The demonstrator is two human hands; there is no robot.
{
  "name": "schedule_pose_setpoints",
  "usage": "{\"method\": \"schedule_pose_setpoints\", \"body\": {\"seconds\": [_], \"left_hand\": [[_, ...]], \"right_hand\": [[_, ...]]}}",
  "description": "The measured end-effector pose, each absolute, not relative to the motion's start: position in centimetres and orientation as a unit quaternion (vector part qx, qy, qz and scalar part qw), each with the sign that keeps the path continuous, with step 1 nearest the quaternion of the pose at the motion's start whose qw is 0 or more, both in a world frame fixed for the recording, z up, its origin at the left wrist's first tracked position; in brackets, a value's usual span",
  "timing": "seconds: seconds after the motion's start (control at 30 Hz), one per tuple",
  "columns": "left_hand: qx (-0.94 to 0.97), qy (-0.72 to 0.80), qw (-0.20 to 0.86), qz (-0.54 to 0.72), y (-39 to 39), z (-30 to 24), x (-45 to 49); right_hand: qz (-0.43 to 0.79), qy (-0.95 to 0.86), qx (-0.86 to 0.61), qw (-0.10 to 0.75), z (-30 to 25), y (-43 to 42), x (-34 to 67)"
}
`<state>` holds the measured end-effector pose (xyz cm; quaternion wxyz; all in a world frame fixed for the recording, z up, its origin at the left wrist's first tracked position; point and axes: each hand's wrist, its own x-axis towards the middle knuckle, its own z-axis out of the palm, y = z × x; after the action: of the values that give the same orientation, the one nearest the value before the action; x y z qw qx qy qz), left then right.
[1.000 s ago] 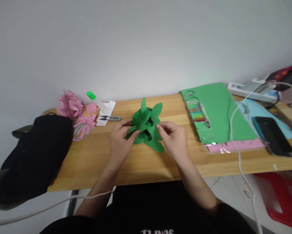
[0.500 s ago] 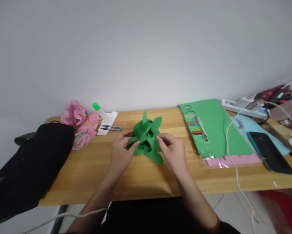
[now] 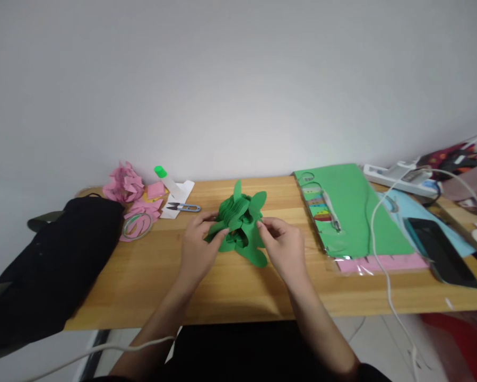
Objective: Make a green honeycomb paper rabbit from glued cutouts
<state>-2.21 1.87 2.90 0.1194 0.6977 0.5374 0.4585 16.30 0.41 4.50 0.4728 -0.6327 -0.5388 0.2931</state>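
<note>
A layered green paper flower (image 3: 238,217) with rounded petals sits between my hands at the middle of the wooden table. My left hand (image 3: 200,244) pinches its left petals between thumb and fingers. On the other side, my right hand (image 3: 282,244) grips a right-hand petal between thumb and forefinger. Dark gaps show among the folded layers at the flower's centre. Some of the left petals are hidden behind my left fingers.
Thread snips (image 3: 183,207), a glue stick (image 3: 168,180), a roll of tape (image 3: 137,226) and pink paper pieces (image 3: 123,183) lie at the left, beside a black bag (image 3: 59,265). At the right are green paper sheets (image 3: 353,207), a phone (image 3: 441,252), a power strip (image 3: 401,179) and a white cable (image 3: 385,270).
The camera view has shifted slightly. Both hands keep nearly the same hold on the green paper flower, with no other clear movement.
</note>
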Motion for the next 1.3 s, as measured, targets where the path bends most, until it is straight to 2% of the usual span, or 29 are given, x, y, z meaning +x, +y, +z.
{"method": "schedule_pose_setpoints", "body": {"seconds": [1.3], "left_hand": [[0.684, 0.553, 0.154, 0.45, 1.6, 3.8, -1.9]], "right_hand": [[0.313, -0.531, -0.621, 0.485, 4.5, 0.1, 16.0]]}}
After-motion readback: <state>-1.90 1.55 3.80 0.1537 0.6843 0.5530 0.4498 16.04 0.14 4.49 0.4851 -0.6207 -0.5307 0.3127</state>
